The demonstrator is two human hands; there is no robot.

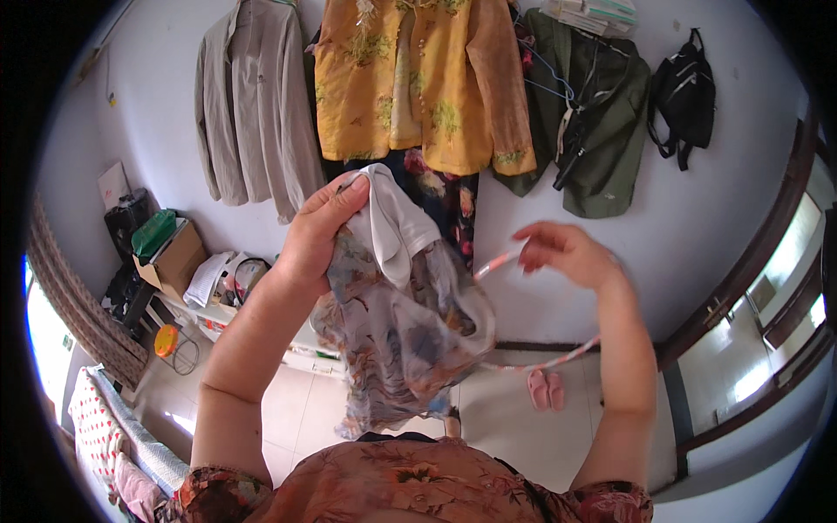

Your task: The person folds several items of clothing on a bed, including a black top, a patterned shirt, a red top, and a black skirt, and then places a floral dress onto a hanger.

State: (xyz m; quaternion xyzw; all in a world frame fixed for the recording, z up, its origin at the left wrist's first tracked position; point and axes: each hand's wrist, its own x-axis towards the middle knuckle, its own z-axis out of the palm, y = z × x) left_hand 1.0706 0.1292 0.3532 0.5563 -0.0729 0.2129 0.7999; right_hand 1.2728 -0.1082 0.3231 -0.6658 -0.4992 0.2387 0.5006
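Note:
My left hand [330, 209] is raised in front of me, closed on the top of a garment [384, 322]. The garment is thin, patterned in grey, blue and brown, and hangs down in folds. White plain cloth [394, 228], perhaps its lining, drapes over its upper part. To the right, my right hand [565, 251] has bent fingers at a thin cord [499, 263] striped in pink and white. The cord curves behind my right forearm and back toward the garment; where it joins is hidden. The fingers look slightly blurred.
On the wall ahead hang a grey shirt [253, 113], a yellow jacket [427, 87], a dark green jacket [610, 131] and a black bag [686, 96]. A cardboard box [173, 261] stands left on a low cabinet. Pink slippers [546, 390] lie on the floor. A doorway is at right.

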